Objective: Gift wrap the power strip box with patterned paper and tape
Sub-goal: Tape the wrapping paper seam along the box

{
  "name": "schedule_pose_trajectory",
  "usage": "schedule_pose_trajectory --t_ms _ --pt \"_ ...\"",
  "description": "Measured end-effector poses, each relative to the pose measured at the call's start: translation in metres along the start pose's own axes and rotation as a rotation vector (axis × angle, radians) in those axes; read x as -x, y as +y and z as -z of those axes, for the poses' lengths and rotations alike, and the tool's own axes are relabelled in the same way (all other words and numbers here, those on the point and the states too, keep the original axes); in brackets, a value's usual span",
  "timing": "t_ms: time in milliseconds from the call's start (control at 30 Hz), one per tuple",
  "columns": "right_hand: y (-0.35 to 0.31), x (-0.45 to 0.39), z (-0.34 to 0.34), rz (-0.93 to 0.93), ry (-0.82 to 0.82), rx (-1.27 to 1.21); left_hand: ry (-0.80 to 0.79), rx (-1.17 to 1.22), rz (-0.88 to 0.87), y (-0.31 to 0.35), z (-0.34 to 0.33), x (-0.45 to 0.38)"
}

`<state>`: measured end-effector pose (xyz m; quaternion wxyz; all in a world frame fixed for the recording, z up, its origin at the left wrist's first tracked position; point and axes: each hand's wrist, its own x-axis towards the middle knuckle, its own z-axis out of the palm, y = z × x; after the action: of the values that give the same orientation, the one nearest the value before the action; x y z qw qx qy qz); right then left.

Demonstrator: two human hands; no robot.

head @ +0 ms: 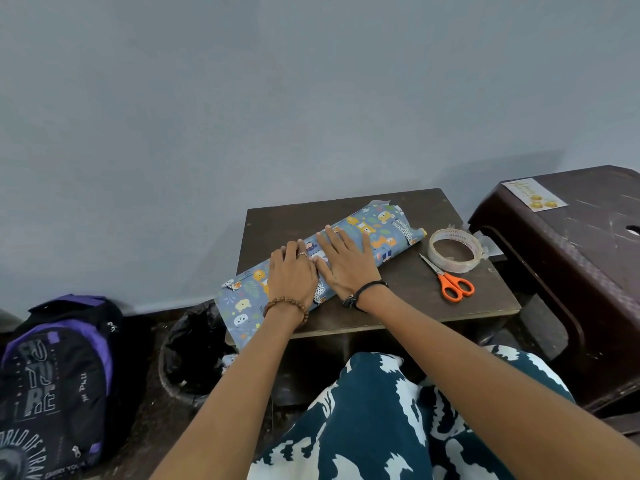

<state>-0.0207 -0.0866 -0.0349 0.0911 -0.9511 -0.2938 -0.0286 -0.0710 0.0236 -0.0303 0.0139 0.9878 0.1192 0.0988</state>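
With my left hand [292, 271] and right hand [346, 263] pressing flat and open on the patterned paper [381, 230], I fear the wrap springs open if I lift one for the tape [454, 250].

A long, narrow box wrapped in blue patterned paper with cartoon animals [377, 230] lies diagonally across the small dark table, its far end toward the upper right and its near end hanging past the table's left front edge. The paper at both ends is loose and unfolded, the near flap spreading wide. A roll of clear adhesive tape [454, 250] lies flat just beyond the box's far end, and orange-handled scissors [450, 282] rest closed right beside the roll, blades pointing away.
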Motion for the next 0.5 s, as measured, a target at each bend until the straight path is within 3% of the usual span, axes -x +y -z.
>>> schedule_pose_trajectory --t_ms 267,367,500 --pt "0.003 0.017 0.0 -0.02 0.018 -0.028 -0.001 0.121 0.096 0.001 0.011 -0.016" --pt "0.001 0.02 0.0 -0.053 0.008 -0.041 -0.089 0.263 0.201 -0.006 0.019 -0.034" --pt "-0.003 0.026 0.002 -0.074 -0.031 -0.041 -0.082 0.231 0.177 -0.006 0.02 -0.044"
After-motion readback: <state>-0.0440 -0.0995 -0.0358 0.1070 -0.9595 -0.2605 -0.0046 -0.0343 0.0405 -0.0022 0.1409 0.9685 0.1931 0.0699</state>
